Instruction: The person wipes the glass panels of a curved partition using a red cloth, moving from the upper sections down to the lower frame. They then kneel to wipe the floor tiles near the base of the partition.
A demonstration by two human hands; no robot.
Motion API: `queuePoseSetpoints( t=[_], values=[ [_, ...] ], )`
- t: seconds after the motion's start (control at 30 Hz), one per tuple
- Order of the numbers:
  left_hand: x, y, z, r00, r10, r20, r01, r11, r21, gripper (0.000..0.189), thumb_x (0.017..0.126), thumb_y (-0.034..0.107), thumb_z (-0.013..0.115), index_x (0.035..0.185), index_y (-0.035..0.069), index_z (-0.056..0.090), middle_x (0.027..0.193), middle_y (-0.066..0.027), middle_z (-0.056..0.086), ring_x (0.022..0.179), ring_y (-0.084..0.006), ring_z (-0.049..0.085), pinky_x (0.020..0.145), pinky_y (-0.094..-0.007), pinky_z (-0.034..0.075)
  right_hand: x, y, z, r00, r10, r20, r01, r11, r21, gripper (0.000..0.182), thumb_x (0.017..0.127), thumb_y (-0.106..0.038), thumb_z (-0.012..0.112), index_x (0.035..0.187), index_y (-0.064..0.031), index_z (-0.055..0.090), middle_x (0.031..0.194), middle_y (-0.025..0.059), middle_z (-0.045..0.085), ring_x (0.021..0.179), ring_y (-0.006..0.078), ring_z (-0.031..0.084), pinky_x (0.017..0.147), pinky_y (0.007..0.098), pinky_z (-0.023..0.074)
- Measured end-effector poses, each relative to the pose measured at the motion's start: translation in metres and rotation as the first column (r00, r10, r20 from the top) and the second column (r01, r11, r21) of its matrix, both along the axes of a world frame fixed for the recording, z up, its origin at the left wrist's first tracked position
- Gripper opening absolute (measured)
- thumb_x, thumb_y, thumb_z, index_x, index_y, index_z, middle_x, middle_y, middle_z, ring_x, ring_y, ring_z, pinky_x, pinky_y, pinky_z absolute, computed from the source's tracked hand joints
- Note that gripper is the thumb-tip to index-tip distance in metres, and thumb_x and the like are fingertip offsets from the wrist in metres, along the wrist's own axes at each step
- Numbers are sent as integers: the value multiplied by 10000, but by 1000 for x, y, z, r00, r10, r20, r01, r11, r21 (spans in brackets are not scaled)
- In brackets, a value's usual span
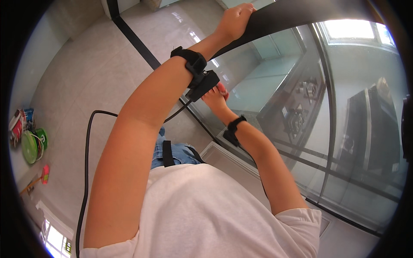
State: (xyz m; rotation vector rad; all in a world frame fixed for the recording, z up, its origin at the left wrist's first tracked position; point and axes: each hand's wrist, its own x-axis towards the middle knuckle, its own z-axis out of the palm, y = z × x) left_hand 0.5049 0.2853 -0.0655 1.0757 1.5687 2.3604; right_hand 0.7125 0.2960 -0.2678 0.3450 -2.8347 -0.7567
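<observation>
My left hand (237, 20) is raised high with its fingers curled at the wide black frame (287, 16) of a glass door. Lower down, my right hand (214, 98) holds a red cloth or sponge (223, 90) close to the glass panel (245, 84); my left forearm and its wrist device partly hide it. On my left wrist is a black strapped device (203, 85) with a cable (87, 154). A similar black strap (235, 127) circles my right wrist.
Through or in the glass appears a gas cooktop (295, 119). A black rail (135, 42) crosses the tiled floor (80, 74). Far left stand a green bucket (29, 146), red and blue packages (22, 124) and a pink-headed broom (45, 174). A window (350, 29) glares at upper right.
</observation>
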Motion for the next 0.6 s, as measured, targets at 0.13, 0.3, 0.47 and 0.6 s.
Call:
queuePoseSetpoints(
  t=[0.13, 0.3, 0.47, 0.6],
  values=[
    [-4, 2, -6, 1000, 9, -25, -8, 998, 57, 413, 909, 291, 277, 913, -7, 561, 788, -119, 590, 762, -201, 544, 745, -303, 403, 103, 6, -29, 965, -260, 47, 262, 922, -284, 394, 694, -242, 530, 1053, -81, 559, 1127, 55, 490, 1095, 232, 435, 955, 384, 289],
    [-2, -9, 5, 999, 48, -17, -49, 998, -46, 430, 911, 341, 284, 913, 15, 565, 806, -141, 594, 774, -251, 550, 745, -320, 407, 220, 26, -22, 924, -226, 309, 220, 974, 54, 362, 732, -209, 505, 1071, -92, 556, 1180, 30, 463, 1138, 241, 397, 946, 400, 307],
    [7, -4, 8, 998, 64, 8, -63, 995, -72, 481, 905, 389, 291, 911, 14, 592, 813, -151, 610, 785, -256, 561, 743, -325, 412, 170, 21, 1, 929, -183, 320, 307, 866, -396, 298, 732, -199, 515, 1007, -96, 568, 1200, 62, 443, 1168, 250, 372, 943, 413, 302],
    [-2, -8, 6, 997, 77, 27, -75, 994, -82, 493, 918, 388, 287, 921, 5, 599, 803, -142, 619, 788, -237, 566, 747, -321, 406, 38, -10, 69, 997, -80, 12, 81, 972, -220, 279, 700, -180, 521, 956, -92, 589, 1248, 68, 421, 1169, 266, 372, 945, 444, 288]
  ],
)
